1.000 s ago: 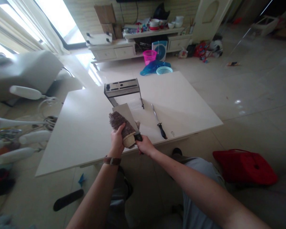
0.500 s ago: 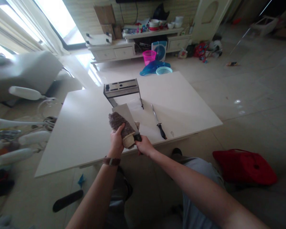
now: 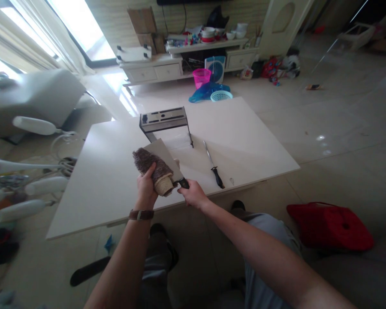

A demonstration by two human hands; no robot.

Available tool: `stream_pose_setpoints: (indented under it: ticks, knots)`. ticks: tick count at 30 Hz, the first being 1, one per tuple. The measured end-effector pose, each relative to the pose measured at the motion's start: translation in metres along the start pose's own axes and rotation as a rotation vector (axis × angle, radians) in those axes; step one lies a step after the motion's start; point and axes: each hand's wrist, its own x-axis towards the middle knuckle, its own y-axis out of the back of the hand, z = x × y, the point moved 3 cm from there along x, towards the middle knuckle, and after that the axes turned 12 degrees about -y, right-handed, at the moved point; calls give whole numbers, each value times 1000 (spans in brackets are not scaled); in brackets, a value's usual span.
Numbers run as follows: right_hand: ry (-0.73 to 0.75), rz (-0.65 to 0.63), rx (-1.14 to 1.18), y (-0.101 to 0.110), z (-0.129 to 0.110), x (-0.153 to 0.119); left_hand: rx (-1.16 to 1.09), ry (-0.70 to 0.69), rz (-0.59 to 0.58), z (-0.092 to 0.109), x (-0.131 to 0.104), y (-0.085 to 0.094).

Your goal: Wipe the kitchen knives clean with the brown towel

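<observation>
My left hand (image 3: 147, 184) is closed around a rolled brown cloth (image 3: 154, 165) with a beige inner layer, its thumb lying on top. In my right hand (image 3: 193, 193) is the black handle of a broad-bladed cleaver (image 3: 165, 153). The blade points up and to the left, partly hidden by the cloth roll. Both hands are over the near edge of the white table (image 3: 109, 171). Beyond them stands a metal frame (image 3: 164, 118). To the right lies a sharpening rod with a black handle (image 3: 217, 177).
A red bag (image 3: 331, 225) is on the floor at the right. Past the table are a pink basket (image 3: 201, 78), a pale blue basket (image 3: 221, 95) and a white cabinet (image 3: 157, 72). White padded rods (image 3: 35, 125) stick out at the left.
My left hand and the cloth roll have moved left. The cleaver blade has also shifted left, and more of its base by the handle shows between the hands.
</observation>
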Motion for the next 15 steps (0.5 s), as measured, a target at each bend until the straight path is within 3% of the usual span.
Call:
stream_pose_setpoints:
  ticks: [4, 8, 15]
  knots:
    - [72, 60, -65, 2, -3, -4, 16, 2, -32, 8, 5, 6]
    - [113, 103, -59, 7, -5, -7, 78, 50, -102, 3, 0, 8]
    - [105, 144, -10, 13, -3, 1, 198, 133, -386, -14, -20, -2]
